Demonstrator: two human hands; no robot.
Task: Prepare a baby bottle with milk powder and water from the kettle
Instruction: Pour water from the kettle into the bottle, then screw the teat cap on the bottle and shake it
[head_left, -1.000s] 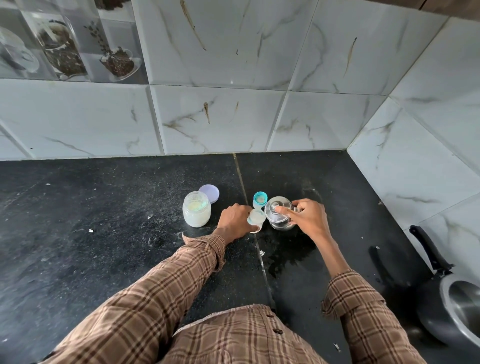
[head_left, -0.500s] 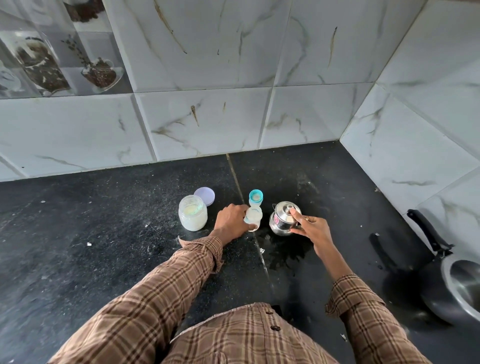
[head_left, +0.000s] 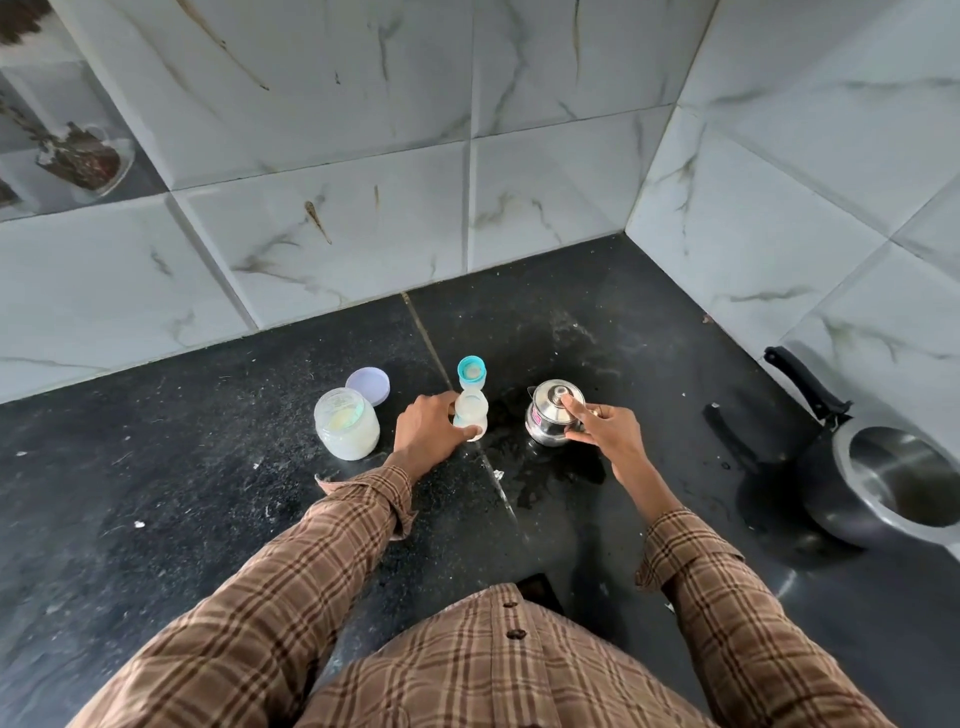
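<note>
Left hand (head_left: 426, 434), emerging from a brown plaid sleeve (head_left: 291, 561), grips the lower body of the baby bottle (head_left: 470, 415), fingers and thumb curled round it; the bottle stands upright on the black countertop (head_left: 156, 493), open at the top, with pale contents visible through its wall. Right hand (head_left: 605, 431), from the matching right sleeve (head_left: 727, 613), is clamped on the handle side of the small steel kettle (head_left: 550, 418), its forefinger extended over the lid toward the knob; the handle itself is hidden beneath the fingers. The kettle sits on the countertop, just right of the bottle and apart from it, its spout pointing up and left. A wet patch (head_left: 550, 478) spreads on the stone in front of the kettle, between the two forearms.

Left of the left hand, a clear jar of white milk powder (head_left: 347, 425) stands open, near the hand but not touching it. Its lilac lid (head_left: 368, 386) lies flat just behind the jar, partly overlapped by it. Directly behind the bottle stands the teal teat ring (head_left: 471, 371), very close to it; contact cannot be determined.

At the far right edge, a dark pan with a black handle (head_left: 904, 488) rests on the countertop, well apart from the kettle. Marble-patterned wall tiles (head_left: 337, 234) rise behind the countertop and meet in a corner at the right.
</note>
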